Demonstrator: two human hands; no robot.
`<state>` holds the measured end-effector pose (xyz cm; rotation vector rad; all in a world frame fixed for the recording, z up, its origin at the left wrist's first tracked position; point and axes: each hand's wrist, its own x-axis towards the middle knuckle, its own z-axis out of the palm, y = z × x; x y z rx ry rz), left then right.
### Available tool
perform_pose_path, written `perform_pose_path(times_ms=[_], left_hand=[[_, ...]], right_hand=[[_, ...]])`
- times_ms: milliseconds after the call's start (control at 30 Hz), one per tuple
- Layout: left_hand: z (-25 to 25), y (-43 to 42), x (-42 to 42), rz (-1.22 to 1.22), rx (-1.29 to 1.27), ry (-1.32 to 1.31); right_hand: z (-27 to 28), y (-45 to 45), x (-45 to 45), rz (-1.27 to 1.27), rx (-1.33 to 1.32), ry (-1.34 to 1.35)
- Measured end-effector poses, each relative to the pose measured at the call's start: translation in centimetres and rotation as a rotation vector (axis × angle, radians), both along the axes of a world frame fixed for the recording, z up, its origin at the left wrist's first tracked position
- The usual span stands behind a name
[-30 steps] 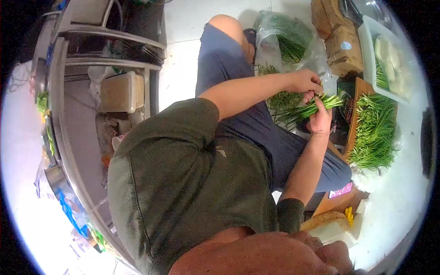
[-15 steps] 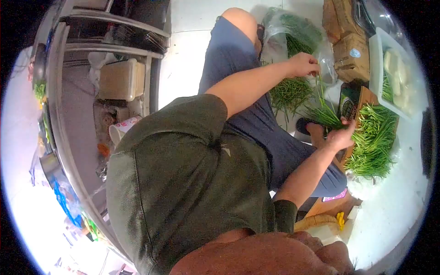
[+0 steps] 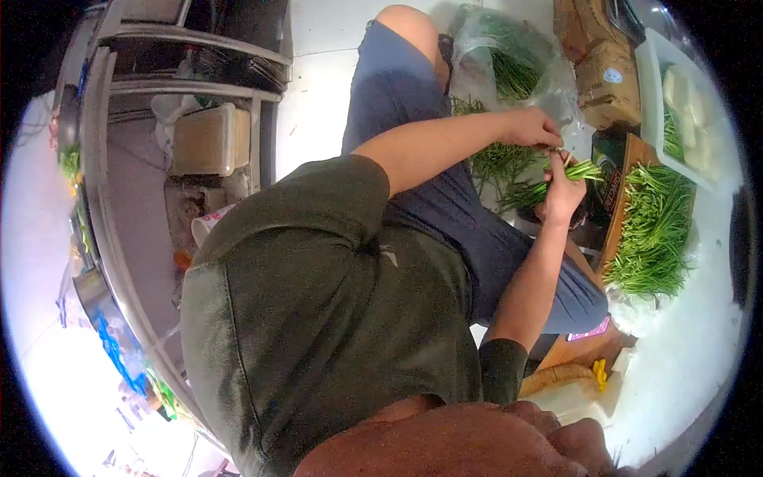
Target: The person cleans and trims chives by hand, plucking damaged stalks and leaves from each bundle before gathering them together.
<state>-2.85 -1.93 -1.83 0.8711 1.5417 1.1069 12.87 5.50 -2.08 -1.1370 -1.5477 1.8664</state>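
My right hand is wrapped round a small bunch of thin green stems, whose pale cut ends point right while the leafy ends hang down to the left. Just above it, my left hand is pinched, its fingertips close to my right thumb; what lies between them is too small to tell. Loose green stalks lie beneath my left forearm. To the right, a thick pile of green stems rests on a brown box.
A clear plastic bag of greens stands at the top, beside a cardboard box. A white tub with pale vegetables is at upper right. Metal shelving runs down the left. A yellow item lies at lower right.
My right hand has come back from the pile, up and left, with the bunch. My left hand, apart from it half a second ago with a stem, is now beside it.
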Motion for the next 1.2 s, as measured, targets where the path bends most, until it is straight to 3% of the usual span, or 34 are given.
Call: perform_pose_path(times_ms=[200, 333, 633, 900, 1033, 1200], left_hand=[[-2.5, 1.0, 1.2, 0.003, 0.016, -0.136], [-0.7, 0.4, 1.0, -0.032, -0.003, -0.141], [-2.3, 0.6, 0.3, -0.087, 0.061, 0.118], [-4.3, 1.4, 0.7, 0.005, 0.061, -0.127], [-4.4, 1.4, 0.4, -0.01, 0.081, -0.221], [-4.4, 1.3, 0.4, -0.018, 0.1, -0.16]], right_hand=[[0.0, -0.1, 0.5, -0.004, 0.052, -0.04], [-0.3, -0.2, 0.6, 0.014, 0.062, -0.043], [-0.7, 0.2, 0.7, 0.049, 0.204, -0.118], [-1.7, 0.5, 0.6, 0.072, 0.316, -0.091], [-0.3, 0.1, 0.7, 0.073, 0.12, -0.121], [-0.1, 0.3, 0.8, 0.073, 0.033, -0.114]])
